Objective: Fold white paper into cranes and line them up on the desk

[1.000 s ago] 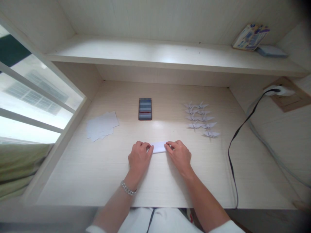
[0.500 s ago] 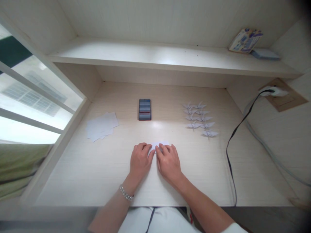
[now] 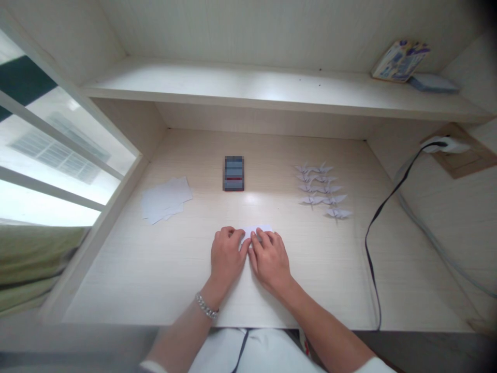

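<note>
A small piece of white paper (image 3: 249, 231) lies on the desk in front of me, mostly covered by my fingers. My left hand (image 3: 228, 255) grips its left part, thumb and curled fingers on the near edge. Beside it, my right hand (image 3: 272, 259) presses the paper down with bent fingertips, its thumb close to the left thumb. How the paper is folded under the fingers cannot be made out. To the right stand several folded white paper cranes (image 3: 323, 200) in two columns. A loose stack of white paper sheets (image 3: 166, 199) lies to the left.
Behind the hands lies a phone (image 3: 233, 173) with a blurred screen. A black cable (image 3: 369, 228) runs from the wall socket (image 3: 462, 150) down the desk's right side. The shelf (image 3: 240, 85) above holds a colourful box (image 3: 400, 61) and a flat bluish item (image 3: 434, 83).
The whole view has shifted slightly. Both hands stay on the paper in nearly the same place, with only a small shift of the right fingers.
</note>
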The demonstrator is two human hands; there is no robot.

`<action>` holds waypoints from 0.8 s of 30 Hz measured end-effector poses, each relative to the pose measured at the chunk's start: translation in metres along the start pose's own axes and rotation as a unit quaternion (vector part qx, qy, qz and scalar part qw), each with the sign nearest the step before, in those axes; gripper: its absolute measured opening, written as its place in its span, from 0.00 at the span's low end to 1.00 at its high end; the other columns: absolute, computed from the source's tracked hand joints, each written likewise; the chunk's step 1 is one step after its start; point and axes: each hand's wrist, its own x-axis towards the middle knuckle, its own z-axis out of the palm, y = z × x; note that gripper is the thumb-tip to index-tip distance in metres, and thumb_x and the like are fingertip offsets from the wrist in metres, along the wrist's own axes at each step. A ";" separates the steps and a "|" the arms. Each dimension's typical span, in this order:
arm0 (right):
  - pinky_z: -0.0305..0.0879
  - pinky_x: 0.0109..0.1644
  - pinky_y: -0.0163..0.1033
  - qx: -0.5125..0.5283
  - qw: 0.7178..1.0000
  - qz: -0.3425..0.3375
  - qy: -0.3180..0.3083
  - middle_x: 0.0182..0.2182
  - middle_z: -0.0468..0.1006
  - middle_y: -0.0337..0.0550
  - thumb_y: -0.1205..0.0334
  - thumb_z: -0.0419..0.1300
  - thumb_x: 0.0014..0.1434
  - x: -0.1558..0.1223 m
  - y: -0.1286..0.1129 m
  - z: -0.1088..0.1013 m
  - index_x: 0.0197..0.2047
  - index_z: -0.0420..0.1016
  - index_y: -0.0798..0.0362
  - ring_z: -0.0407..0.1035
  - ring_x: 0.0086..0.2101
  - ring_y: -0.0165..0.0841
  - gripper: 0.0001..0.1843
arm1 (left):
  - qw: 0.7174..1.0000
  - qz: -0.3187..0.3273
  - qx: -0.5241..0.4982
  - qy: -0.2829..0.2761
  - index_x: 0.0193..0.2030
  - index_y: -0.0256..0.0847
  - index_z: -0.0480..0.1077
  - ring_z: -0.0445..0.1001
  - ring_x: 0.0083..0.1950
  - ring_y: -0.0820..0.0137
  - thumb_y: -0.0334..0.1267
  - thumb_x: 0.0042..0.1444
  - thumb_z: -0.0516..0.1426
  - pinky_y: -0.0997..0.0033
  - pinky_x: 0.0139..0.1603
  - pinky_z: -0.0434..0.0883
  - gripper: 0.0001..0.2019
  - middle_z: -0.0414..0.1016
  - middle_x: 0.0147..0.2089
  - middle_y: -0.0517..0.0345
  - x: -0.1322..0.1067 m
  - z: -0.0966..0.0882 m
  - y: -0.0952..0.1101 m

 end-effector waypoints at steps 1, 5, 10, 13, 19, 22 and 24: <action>0.47 0.60 0.52 0.000 1.000 -0.001 -0.005 0.56 0.65 0.50 0.57 0.49 0.61 -0.002 0.001 -0.001 0.58 0.63 0.56 0.57 0.51 0.43 0.23 | 1.000 -0.003 0.005 -0.003 0.42 0.42 0.71 0.64 0.42 0.63 0.43 0.56 0.53 0.60 0.45 0.66 0.11 0.65 0.41 0.50 0.001 0.000 0.001; 0.43 0.60 0.55 -0.015 0.999 -0.014 -0.037 0.60 0.59 0.49 0.50 0.49 0.61 -0.012 0.017 -0.007 0.61 0.57 0.55 0.51 0.58 0.45 0.29 | 1.000 0.000 0.009 -0.011 0.43 0.42 0.70 0.64 0.42 0.62 0.43 0.56 0.53 0.61 0.44 0.66 0.12 0.64 0.41 0.50 0.002 -0.003 0.002; 0.42 0.60 0.58 -0.042 0.997 0.037 -0.055 0.61 0.55 0.55 0.49 0.50 0.60 -0.020 0.021 -0.016 0.61 0.58 0.60 0.46 0.60 0.50 0.31 | 1.000 0.008 0.019 -0.020 0.43 0.42 0.70 0.64 0.42 0.62 0.43 0.56 0.52 0.61 0.44 0.65 0.12 0.64 0.41 0.50 0.002 -0.003 0.002; 0.41 0.62 0.55 -0.024 0.999 0.023 -0.042 0.62 0.53 0.55 0.50 0.49 0.61 -0.021 0.003 -0.013 0.61 0.57 0.61 0.43 0.62 0.48 0.31 | 0.999 0.015 0.022 -0.021 0.44 0.42 0.69 0.64 0.41 0.63 0.43 0.57 0.51 0.61 0.44 0.65 0.12 0.64 0.41 0.50 0.002 -0.002 0.002; 0.44 0.63 0.49 0.012 0.998 -0.021 -0.062 0.62 0.55 0.49 0.53 0.46 0.62 -0.027 -0.011 -0.002 0.63 0.52 0.59 0.45 0.62 0.42 0.30 | 1.000 0.017 0.020 -0.018 0.44 0.42 0.70 0.64 0.42 0.63 0.43 0.57 0.51 0.61 0.45 0.65 0.12 0.65 0.41 0.49 0.000 -0.001 0.000; 0.44 0.62 0.50 0.007 0.998 -0.016 -0.061 0.62 0.55 0.50 0.53 0.46 0.62 -0.027 -0.009 -0.001 0.63 0.53 0.59 0.45 0.62 0.43 0.30 | 0.999 0.019 0.016 -0.020 0.43 0.42 0.70 0.64 0.42 0.63 0.42 0.57 0.50 0.61 0.45 0.65 0.12 0.65 0.42 0.50 0.000 -0.001 0.000; 0.45 0.62 0.50 0.001 0.998 -0.016 -0.060 0.62 0.55 0.51 0.52 0.47 0.62 -0.026 -0.009 -0.001 0.62 0.55 0.60 0.45 0.62 0.44 0.29 | 0.999 0.026 0.012 -0.027 0.42 0.42 0.70 0.64 0.42 0.64 0.41 0.58 0.50 0.62 0.45 0.65 0.11 0.65 0.42 0.50 0.000 -0.002 0.000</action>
